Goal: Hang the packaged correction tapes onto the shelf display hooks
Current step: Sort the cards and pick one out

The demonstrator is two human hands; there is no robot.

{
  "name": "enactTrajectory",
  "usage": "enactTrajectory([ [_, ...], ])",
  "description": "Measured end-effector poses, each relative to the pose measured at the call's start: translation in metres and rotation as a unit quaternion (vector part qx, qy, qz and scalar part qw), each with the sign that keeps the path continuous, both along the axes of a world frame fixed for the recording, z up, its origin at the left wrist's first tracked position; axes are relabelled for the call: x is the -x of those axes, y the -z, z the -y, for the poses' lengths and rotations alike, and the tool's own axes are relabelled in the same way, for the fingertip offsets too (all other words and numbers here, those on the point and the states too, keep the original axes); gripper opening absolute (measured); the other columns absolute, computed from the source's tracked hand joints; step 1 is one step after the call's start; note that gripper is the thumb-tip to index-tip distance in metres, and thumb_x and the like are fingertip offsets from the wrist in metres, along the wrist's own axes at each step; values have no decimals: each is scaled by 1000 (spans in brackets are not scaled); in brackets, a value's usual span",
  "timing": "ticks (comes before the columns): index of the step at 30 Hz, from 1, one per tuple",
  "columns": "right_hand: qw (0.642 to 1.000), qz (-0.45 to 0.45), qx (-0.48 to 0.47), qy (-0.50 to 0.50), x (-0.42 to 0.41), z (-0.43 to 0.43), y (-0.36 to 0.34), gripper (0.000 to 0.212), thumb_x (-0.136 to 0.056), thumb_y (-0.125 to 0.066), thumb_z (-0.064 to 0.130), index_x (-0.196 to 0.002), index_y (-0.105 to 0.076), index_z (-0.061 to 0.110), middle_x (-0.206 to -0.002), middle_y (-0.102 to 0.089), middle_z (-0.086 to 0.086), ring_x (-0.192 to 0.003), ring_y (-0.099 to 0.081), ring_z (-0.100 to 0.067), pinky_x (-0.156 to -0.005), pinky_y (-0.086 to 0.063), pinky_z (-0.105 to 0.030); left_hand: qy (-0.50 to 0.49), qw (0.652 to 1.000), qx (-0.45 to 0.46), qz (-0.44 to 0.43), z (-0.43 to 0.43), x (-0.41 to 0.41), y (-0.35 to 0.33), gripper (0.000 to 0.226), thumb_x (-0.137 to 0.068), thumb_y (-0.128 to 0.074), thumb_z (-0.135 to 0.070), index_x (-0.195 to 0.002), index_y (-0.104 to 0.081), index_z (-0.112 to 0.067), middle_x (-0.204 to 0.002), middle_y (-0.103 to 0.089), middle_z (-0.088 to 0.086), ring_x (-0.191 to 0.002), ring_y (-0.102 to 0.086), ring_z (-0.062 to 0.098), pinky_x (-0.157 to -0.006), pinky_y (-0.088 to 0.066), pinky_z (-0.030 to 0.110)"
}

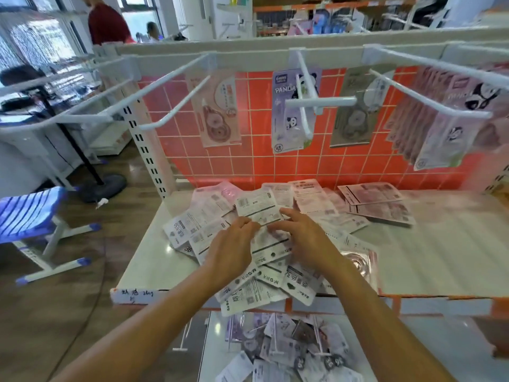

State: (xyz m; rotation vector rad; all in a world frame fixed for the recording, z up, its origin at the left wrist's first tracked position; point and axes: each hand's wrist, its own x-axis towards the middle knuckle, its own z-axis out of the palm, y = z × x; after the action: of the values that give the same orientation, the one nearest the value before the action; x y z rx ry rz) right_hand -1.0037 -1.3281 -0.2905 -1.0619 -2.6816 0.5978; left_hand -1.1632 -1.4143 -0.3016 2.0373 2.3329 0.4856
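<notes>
A heap of packaged correction tapes (209, 230) lies on the white shelf (429, 249), mostly back side up. My left hand (234, 244) and my right hand (303, 235) rest on the heap's middle, fingertips pinching one white-backed pack (259, 206) from both sides. Above, white display hooks (319, 102) stick out from the top rail. One pink pack (217, 108), a panda pack (289, 106) and a grey pack (355, 114) each hang alone against the orange tiled back wall. A thick row of panda packs (440, 125) fills the right hook.
An empty hook (176, 97) juts out at upper left. The lower shelf (220, 340) holds more packs and loose hooks. A blue stool (35, 216) and a fan base (104, 186) stand on the wooden floor to the left. People are behind the rack.
</notes>
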Motion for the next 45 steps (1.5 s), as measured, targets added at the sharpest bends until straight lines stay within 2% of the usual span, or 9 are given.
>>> enactTrajectory([
  [6, 983, -168, 55, 38, -20, -10, -10, 34, -90, -55, 1, -114, -69, 22, -138, -54, -3, -125, -50, -18, -105, -39, -26, -56, 992, -31, 105, -5, -6, -24, 37, -91, -51, 0, -122, -65, -16, -122, -66, 0, -108, -63, 18, -93, -47, 28],
  [9, 953, -282, 75, 82, -28, -8, -15, 37, -89, -55, -4, -110, -70, 23, -117, -65, 6, -106, -58, -1, -87, -40, -3, -66, 978, -79, 182, -5, -10, -38, 32, -91, -53, -3, -118, -68, -13, -117, -68, 0, -104, -63, 13, -95, -41, 17],
  [11, 934, -338, 71, 90, -31, -6, -17, 32, -90, -58, 0, -109, -69, 24, -103, -65, 13, -81, -59, 14, -67, -41, 1, -70, 969, -112, 209, -5, -15, -44, 32, -89, -56, -1, -116, -69, -12, -112, -70, 2, -96, -63, 11, -91, -45, 19],
  [15, 899, -420, 43, 116, -37, -7, -23, 22, -92, -59, 9, -100, -70, 26, -81, -64, 22, -68, -59, 7, -66, -48, -13, -62, 949, -128, 281, -4, -29, -45, 27, -87, -58, -1, -107, -70, -15, -96, -72, -2, -88, -67, 12, -82, -54, 23],
  [18, 878, -459, 54, 123, -38, -6, -33, 22, -94, -55, 12, -98, -69, 29, -83, -68, 15, -76, -65, -8, -75, -56, -33, -52, 954, -110, 274, -5, -36, -42, 20, -91, -61, -15, -109, -69, -17, -93, -67, -8, -83, -64, 8, -75, -49, 16],
  [22, 869, -476, 54, 124, -37, -5, -44, 22, -95, -54, 15, -96, -70, 30, -86, -71, 9, -76, -65, -13, -72, -56, -43, -49, 954, -92, 280, -3, -35, -41, 14, -92, -60, -21, -103, -69, -20, -88, -63, -15, -81, -62, 8, -73, -50, 23],
  [28, 835, -522, 75, 157, -21, -1, -51, 22, -94, -57, 17, -87, -67, 36, -82, -70, 8, -72, -63, -12, -66, -55, -40, -11, 923, -51, 382, 9, -20, -34, 16, -89, -62, -10, -103, -67, -14, -100, -72, 2, -95, -67, 20, -89, -54, 46],
  [38, 814, -528, 118, 213, 1, 11, -48, 23, -93, -59, 19, -82, -67, 37, -84, -69, 12, -81, -64, -13, -77, -56, -43, 43, 899, -15, 436, 17, 0, -29, 27, -84, -65, 2, -97, -64, -22, -102, -72, 3, -96, -69, 15, -90, -55, 35],
  [45, 809, -535, 130, 208, 11, 20, -61, 26, -95, -54, 15, -83, -66, 34, -81, -69, 8, -74, -60, -15, -71, -54, -47, 72, 874, -4, 481, 23, 13, -25, 33, -85, -62, 8, -102, -65, -21, -102, -73, 1, -97, -70, 16, -87, -56, 34],
])
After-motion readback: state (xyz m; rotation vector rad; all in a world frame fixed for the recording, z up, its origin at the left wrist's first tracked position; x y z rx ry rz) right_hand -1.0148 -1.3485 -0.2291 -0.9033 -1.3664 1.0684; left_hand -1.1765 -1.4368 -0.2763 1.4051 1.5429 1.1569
